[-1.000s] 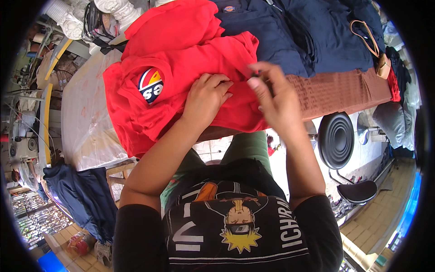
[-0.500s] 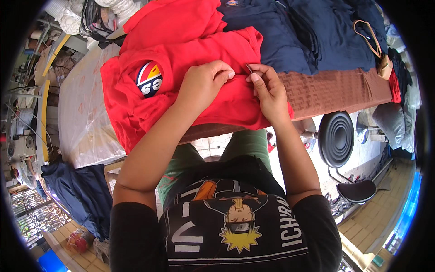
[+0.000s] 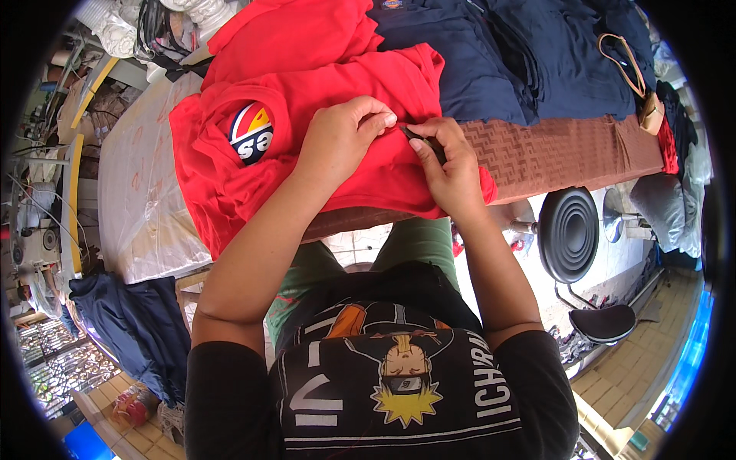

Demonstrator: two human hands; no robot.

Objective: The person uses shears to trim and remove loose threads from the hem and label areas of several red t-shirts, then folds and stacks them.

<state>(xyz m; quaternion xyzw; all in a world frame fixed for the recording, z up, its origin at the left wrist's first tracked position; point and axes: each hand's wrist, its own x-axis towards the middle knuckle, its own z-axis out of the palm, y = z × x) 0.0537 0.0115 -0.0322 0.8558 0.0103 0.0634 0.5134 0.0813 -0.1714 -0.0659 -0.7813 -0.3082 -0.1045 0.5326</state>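
Letters (image 3: 491,379) stand on the black shirt (image 3: 353,383) and the red garment's (image 3: 368,84) emblem (image 3: 251,132), a label (image 3: 392,4) on navy cloth (image 3: 448,61).

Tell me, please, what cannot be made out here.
In the head view:
Small dark tool: its kind, mostly covered by the right hand.
Bright red cloth garment: whatever the left hand pinches, too small.
Dark blue cloth garments: far ends, cut off by top edge.

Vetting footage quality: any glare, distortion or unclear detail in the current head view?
Head view: floor beside the black stool washes out white; blue strip curves near the right rim; dark tool in the right hand too small to identify.
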